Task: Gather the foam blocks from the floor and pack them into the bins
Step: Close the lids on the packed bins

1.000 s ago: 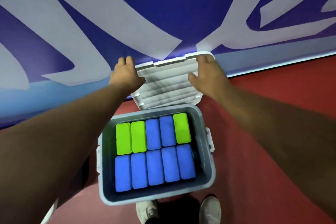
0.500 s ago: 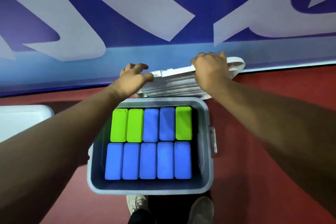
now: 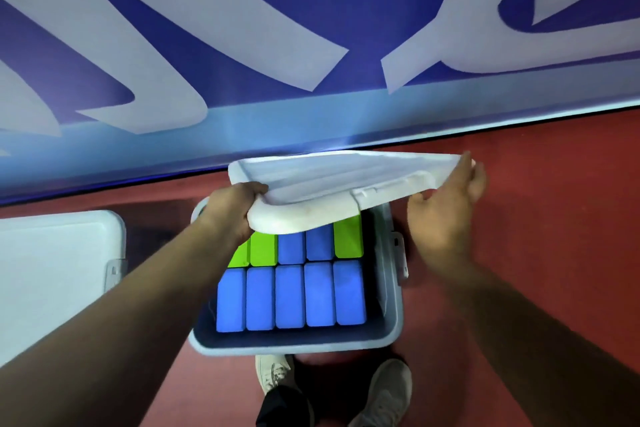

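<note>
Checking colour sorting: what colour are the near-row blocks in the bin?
The near-row blocks are all blue; head view.

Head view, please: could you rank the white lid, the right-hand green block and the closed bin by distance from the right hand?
1. The white lid: held by the right hand.
2. The green block: far row's right end.
3. The closed bin: far left.
</note>
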Motion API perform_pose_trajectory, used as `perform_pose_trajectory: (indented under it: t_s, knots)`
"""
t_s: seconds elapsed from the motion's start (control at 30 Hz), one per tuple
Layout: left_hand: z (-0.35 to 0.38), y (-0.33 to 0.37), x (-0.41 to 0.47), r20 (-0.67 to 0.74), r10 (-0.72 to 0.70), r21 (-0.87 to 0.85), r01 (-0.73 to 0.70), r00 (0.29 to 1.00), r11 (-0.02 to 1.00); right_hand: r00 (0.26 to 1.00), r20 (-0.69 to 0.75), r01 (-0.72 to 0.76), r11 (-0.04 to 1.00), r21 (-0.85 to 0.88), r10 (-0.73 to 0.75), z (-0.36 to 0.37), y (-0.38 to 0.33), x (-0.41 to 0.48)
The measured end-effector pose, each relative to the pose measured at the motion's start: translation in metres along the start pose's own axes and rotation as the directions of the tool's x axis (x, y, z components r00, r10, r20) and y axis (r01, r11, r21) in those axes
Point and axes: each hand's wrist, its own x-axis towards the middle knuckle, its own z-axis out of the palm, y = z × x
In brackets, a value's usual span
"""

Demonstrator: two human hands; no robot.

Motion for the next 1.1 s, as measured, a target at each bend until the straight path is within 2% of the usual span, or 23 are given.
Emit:
perform_pose_trajectory:
  t_s: [0.03,0.07,0.1,0.13,0.17,0.2,0.27,0.3,0.33,0.4,0.47,0.53,0.63,0.73,0.8,0.9,1.0,1.1]
  knots:
    - [0.0,-0.012,-0.009,-0.038,0.036,-0.03,-0.037,0.999,0.999,0.975,0.001,-0.218,0.957,0.191,0.222,0.002,0.0,-0.01]
    - [0.001,-0.025,-0.019,-0.065,0.06,-0.05,-0.064,0.996,0.997,0.919,0.057,-0.376,0.82,0.431,0.391,0.005,-0.002,-0.019]
    - [0.0,-0.037,-0.029,-0.084,0.077,-0.064,-0.082,0.994,0.995,0.844,0.215,-0.505,0.588,0.632,0.492,0.006,-0.007,-0.029]
    - [0.0,-0.049,-0.039,-0.099,0.081,-0.073,-0.088,0.992,0.993,0.767,0.409,-0.608,0.352,0.712,0.495,0.008,-0.01,-0.039]
    - [-0.001,-0.06,-0.045,-0.125,0.076,-0.073,-0.086,0.989,0.994,0.726,0.533,-0.663,0.239,0.709,0.435,0.009,-0.013,-0.048]
    - [-0.003,-0.071,-0.05,-0.142,0.072,-0.077,-0.083,0.987,0.994,0.723,0.603,-0.684,0.23,0.692,0.337,0.013,-0.012,-0.057]
    - [-0.011,-0.089,-0.052,-0.161,0.087,-0.061,-0.098,0.983,0.993,0.756,0.621,-0.652,0.334,0.681,0.209,0.021,-0.004,-0.072]
    - [-0.017,-0.099,-0.049,-0.147,0.097,-0.038,-0.104,0.984,0.994,0.77,0.604,-0.634,0.357,0.686,0.207,0.026,0.002,-0.074]
    - [-0.022,-0.107,-0.044,-0.122,0.103,0.011,-0.102,0.987,0.995,0.77,0.596,-0.636,0.339,0.693,0.228,0.028,0.007,-0.075]
    - [-0.035,-0.116,-0.041,-0.124,0.107,0.287,-0.068,0.986,0.955,0.752,0.61,-0.659,0.28,0.698,0.249,0.031,0.021,-0.074]
    - [-0.047,-0.122,-0.038,-0.177,0.275,0.594,-0.12,0.945,0.796,0.726,0.657,-0.687,0.26,0.679,0.203,0.032,0.038,-0.075]
    - [-0.056,-0.126,-0.033,-0.034,0.483,0.732,-0.307,0.875,0.608,0.701,0.688,-0.711,0.266,0.651,0.19,0.031,0.059,-0.079]
    - [-0.064,-0.136,-0.015,0.228,0.564,0.823,-0.466,0.794,0.323,0.666,0.713,-0.742,0.302,0.599,0.222,0.026,0.081,-0.085]
    - [-0.065,-0.152,-0.001,0.414,0.538,0.841,-0.535,0.735,0.084,0.655,0.737,-0.734,0.375,0.567,0.168,0.027,0.098,-0.092]
    - [-0.066,-0.165,0.009,0.483,0.465,0.831,-0.556,0.741,0.023,0.647,0.747,-0.724,0.434,0.536,0.156,0.036,0.11,-0.094]
    - [-0.071,-0.184,0.025,0.506,0.322,0.851,-0.525,0.8,-0.033,0.654,0.733,-0.679,0.573,0.46,0.187,0.053,0.123,-0.093]
    - [-0.07,-0.205,0.038,0.504,0.177,0.863,-0.502,0.845,-0.062,0.72,0.611,-0.611,0.717,0.335,0.329,0.069,0.144,-0.086]
    - [-0.064,-0.223,0.054,0.508,0.101,0.859,-0.494,0.856,-0.132,0.849,0.434,-0.392,0.91,0.133,0.302,0.085,0.164,-0.079]
